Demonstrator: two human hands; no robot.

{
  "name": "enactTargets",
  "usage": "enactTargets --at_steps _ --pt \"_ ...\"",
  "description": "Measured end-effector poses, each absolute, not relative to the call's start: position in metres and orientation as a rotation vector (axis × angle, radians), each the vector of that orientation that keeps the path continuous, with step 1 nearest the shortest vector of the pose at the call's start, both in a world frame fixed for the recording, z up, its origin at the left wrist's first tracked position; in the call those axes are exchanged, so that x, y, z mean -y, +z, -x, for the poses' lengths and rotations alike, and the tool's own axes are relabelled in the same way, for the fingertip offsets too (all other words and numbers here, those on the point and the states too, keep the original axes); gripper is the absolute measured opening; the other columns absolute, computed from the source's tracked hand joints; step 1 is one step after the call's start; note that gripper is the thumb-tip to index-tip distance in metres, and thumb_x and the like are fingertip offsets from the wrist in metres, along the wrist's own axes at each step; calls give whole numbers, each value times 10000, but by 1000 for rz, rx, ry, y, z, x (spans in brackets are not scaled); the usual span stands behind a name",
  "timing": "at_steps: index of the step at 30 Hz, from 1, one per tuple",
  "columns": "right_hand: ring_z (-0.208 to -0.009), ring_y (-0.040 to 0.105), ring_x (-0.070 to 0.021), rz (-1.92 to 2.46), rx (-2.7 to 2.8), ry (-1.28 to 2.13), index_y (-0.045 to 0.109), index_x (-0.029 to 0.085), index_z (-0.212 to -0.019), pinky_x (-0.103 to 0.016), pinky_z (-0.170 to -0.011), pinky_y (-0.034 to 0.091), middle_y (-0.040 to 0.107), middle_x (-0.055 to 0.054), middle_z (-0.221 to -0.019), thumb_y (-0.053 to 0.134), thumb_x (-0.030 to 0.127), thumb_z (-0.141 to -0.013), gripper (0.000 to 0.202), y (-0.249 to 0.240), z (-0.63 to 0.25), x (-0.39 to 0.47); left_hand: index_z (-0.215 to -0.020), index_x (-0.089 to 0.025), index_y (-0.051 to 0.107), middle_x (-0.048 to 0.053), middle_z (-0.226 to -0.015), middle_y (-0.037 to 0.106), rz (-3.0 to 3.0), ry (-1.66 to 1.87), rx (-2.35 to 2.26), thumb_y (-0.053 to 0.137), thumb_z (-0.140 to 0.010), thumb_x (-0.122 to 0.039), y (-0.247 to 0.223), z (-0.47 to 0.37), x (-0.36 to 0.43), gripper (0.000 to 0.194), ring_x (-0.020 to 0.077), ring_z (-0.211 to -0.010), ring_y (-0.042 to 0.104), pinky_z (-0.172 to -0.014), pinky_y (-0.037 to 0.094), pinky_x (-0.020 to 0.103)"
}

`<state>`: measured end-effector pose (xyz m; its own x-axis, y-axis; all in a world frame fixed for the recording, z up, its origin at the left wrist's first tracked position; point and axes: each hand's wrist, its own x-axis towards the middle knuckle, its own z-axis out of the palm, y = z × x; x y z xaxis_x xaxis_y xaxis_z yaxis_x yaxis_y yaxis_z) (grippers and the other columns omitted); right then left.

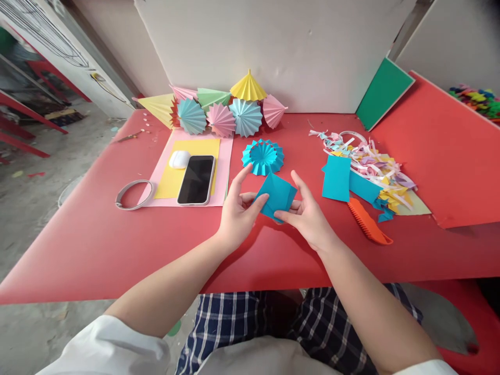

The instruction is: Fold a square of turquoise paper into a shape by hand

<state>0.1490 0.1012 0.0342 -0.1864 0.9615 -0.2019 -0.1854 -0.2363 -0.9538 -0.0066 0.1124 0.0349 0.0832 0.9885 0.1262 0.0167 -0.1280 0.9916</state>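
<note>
A folded blue paper (pixel 275 196) is held above the red table between both hands, tilted, with crease lines across it. My left hand (pixel 241 208) grips its left side, thumb on top and index finger raised. On the right side, my right hand (pixel 307 211) pinches the lower edge with the thumb, its index finger pointing up. Just beyond the hands lies a pleated blue paper ring (pixel 263 157). Blue paper pieces (pixel 336 178) rest to the right, near an orange cutter (pixel 369 221).
Pleated paper umbrellas (pixel 222 120) line the back of the red table (pixel 164 255). At left are a phone (pixel 196 179), a white case (pixel 179 159), pink and yellow sheets and a tape ring (pixel 134 195). Paper scraps (pixel 380 169) pile up at right beside a red board (pixel 441 161).
</note>
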Motion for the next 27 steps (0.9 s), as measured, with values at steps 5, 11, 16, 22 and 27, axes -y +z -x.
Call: enactTargets --at_steps 5,11,16,22,27 --pt "-852 672 -223 1131 1046 1585 107 373 -1428 -432 -738 579 701 -5 -913 736 236 -650 1010 30 -150 -103 -1381 -286 273 -32 -575 571 -1340 1225 -1108 496 -871 -377 35 10 -116 564 148 -540 579 -578 496 304" --pt "-870 673 -222 1161 1004 1553 159 365 -1419 -451 -805 557 702 -10 -937 748 229 -633 992 31 -148 -102 -1392 -281 237 -30 -623 573 -1383 1185 -1097 593 -805 -368 34 10 -117 692 140 -556 577 -543 481 275" --pt "-855 672 -203 1169 1040 1567 133 365 -1422 -424 -806 558 696 1 -926 737 225 -649 992 31 -149 -102 -1383 -306 251 -51 -590 553 -1426 1140 -1123 620 -775 -248 33 8 -115 713 121 -524 536 -537 459 269" --pt "-686 669 -171 1165 1070 1582 106 366 -1426 -404 -720 576 697 23 -798 719 229 -674 980 30 -150 -103 -1377 -303 270 -61 -547 537 -1365 1172 -1076 606 -786 -208 34 9 -118 687 109 -495 508 -504 429 248" --pt "-666 672 -180 1172 1097 1523 134 354 -1425 -411 -695 585 700 19 -784 716 227 -672 960 31 -149 -102 -1390 -284 245 -36 -605 597 -1335 1158 -1062 597 -801 -236 32 9 -118 688 113 -512 552 -499 445 240"
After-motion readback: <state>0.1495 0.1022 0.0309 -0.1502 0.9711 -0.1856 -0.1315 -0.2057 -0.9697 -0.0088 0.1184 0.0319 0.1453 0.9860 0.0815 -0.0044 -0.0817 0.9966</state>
